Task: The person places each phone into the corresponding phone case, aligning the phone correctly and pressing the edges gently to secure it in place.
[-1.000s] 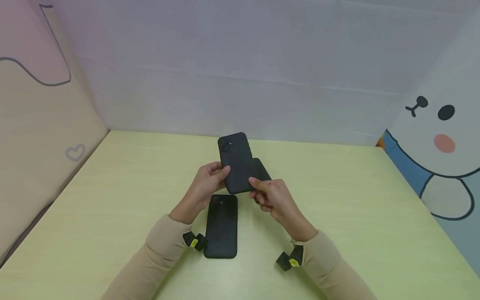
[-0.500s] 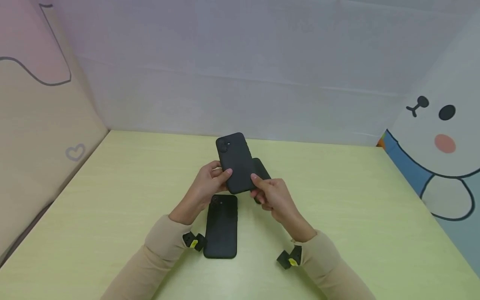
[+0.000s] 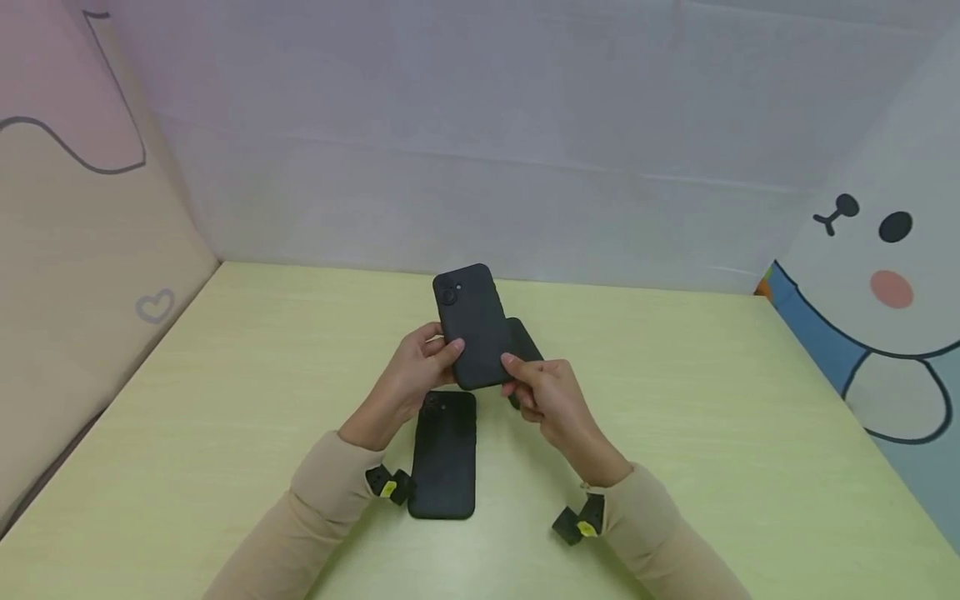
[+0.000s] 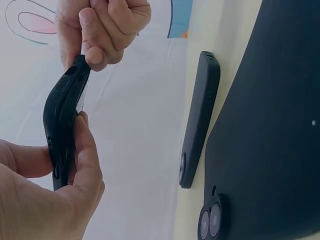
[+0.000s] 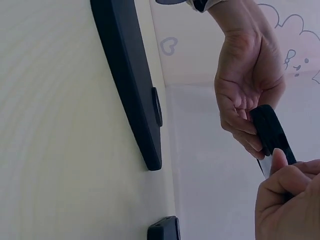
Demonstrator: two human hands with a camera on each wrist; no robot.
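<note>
A phone in a black case [image 3: 476, 321] is held up over the table, tilted, its camera end away from me. My left hand [image 3: 416, 362] grips its left edge, thumb on the back. The right hand [image 3: 551, 396] pinches the lower right corner between thumb and fingers. In the left wrist view the case [image 4: 59, 120] looks bent along its bottom edge, and a thin pale strip shows beside it. Below lies a second black phone [image 3: 444, 458], back up. Behind the right hand a third black phone-shaped piece [image 3: 527, 340] lies partly hidden.
The pale yellow table [image 3: 720, 433] reaches back to a white wall sheet [image 3: 480, 150]. Printed panels stand at the left [image 3: 82, 275] and right. A small black camera block sits on each wrist, the left one beside the second phone.
The held phone has tipped very slightly to the left, and the right thumb has shifted a little on its corner. Both grips stay the same, and the phones on the table have not moved.
</note>
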